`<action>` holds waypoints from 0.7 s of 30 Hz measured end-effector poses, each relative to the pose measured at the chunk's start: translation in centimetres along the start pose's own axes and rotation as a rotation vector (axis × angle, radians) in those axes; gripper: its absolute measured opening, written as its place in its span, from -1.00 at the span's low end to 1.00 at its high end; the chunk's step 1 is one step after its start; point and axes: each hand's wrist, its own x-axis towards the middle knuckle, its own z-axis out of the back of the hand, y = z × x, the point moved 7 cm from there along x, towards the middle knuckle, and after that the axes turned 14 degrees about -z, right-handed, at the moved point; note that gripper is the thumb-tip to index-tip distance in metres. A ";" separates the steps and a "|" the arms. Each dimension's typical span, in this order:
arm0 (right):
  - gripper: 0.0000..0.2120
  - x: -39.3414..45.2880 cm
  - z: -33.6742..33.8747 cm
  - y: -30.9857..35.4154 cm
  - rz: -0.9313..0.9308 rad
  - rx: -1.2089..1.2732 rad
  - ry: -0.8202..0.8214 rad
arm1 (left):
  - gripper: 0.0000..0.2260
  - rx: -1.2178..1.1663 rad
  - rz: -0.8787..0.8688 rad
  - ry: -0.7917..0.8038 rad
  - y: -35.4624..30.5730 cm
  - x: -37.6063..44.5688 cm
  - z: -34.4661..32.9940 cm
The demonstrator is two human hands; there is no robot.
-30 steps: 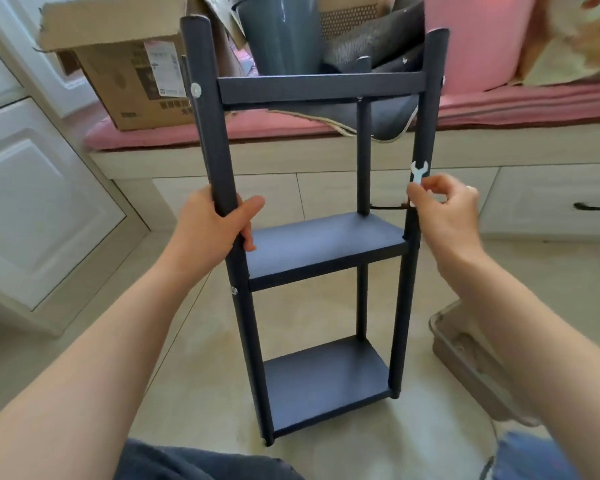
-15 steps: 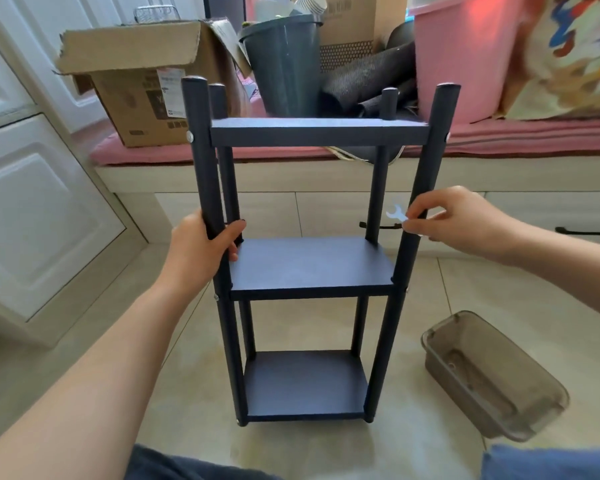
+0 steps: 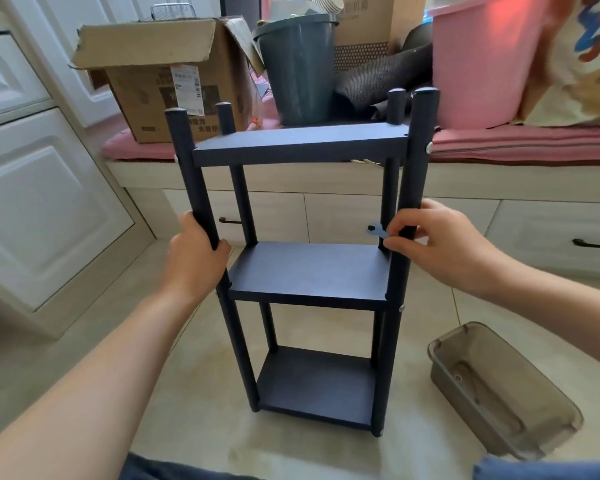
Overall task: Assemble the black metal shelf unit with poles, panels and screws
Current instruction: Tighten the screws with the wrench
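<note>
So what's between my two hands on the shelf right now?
In the head view, between the left hand and right hand: the back poles, bare space above the middle panel, and the small wrench you're pinching.

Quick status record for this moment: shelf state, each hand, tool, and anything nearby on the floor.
shelf unit: upright on the floor, three panels on four poles
left hand: grips front left pole
right hand: at front right pole, pinches small wrench
screws: heads visible on the front right pole
floor nearby: translucent tray, right of the shelf
</note>
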 end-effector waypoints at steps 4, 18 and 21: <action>-0.96 -0.1 0.2 0.1 0.000 0.036 -0.026 | -0.34 0.083 0.024 0.047 -1.3 -0.4 -1.0; -0.95 -1.4 -0.6 3.4 0.094 0.023 -0.032 | -0.81 -0.040 -0.379 0.727 -11.0 -8.8 -15.0; -0.96 -1.3 -0.6 3.6 0.083 0.042 -0.052 | -0.70 0.004 -0.447 0.611 -11.2 -8.7 -15.2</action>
